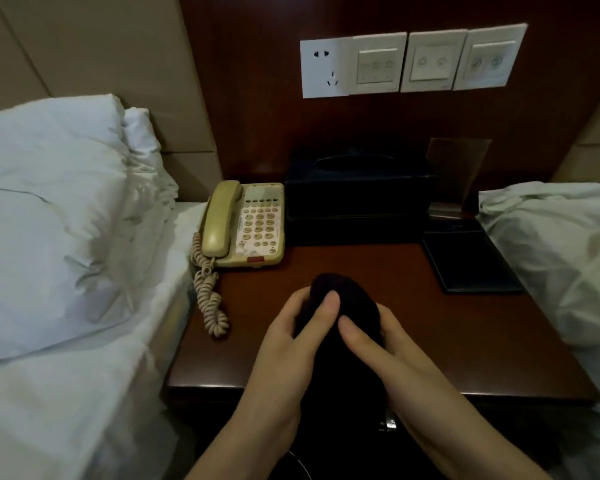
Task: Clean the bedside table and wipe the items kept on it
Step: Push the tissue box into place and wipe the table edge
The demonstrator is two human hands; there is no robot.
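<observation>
Both hands, left and right, grip one dark cloth over the counter. Far side: one phone, one tissue box, one dark folder.

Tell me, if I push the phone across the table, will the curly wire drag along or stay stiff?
The coiled cord will probably drag and stretch, since it hangs in loose springy loops off the bedside table edge. The handset only rests in the telephone cradle, so a hard shove might knock it loose.
</observation>
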